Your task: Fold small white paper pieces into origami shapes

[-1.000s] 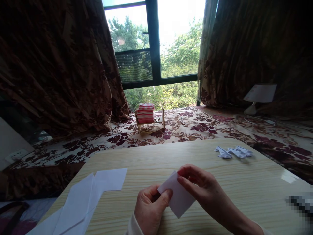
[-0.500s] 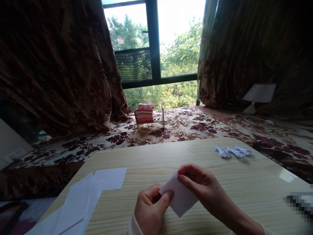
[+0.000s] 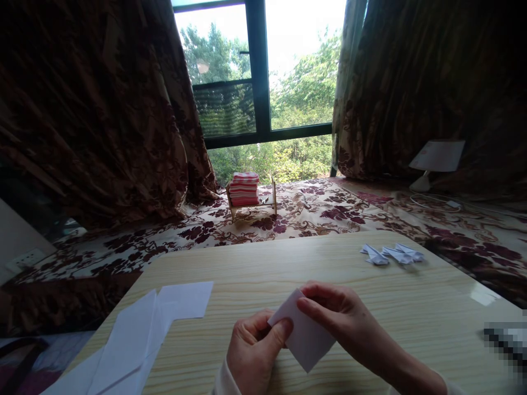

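Observation:
A small folded piece of white paper (image 3: 308, 341) is held up between both hands, just above the wooden table (image 3: 230, 263). My left hand (image 3: 257, 348) pinches its left corner, thumb on the near face and fingers behind. At the upper right edge, my right hand (image 3: 335, 312) grips it between thumb and fingers. One corner of the paper points down toward me. The fingers behind the sheet are partly hidden.
Several white paper sheets (image 3: 127, 334) overlap at the table's left side. Folded paper figures (image 3: 397, 254) stand at the far right. Beyond, a small wooden rack (image 3: 275, 198) bears striped cloths (image 3: 244, 189) on the patterned ledge. A lamp (image 3: 438, 156) is farther right.
The paper has tilted slightly, its lower corner shifting a little down and right. My right thumb and fingers have moved slightly along its upper edge. My left hand stays put.

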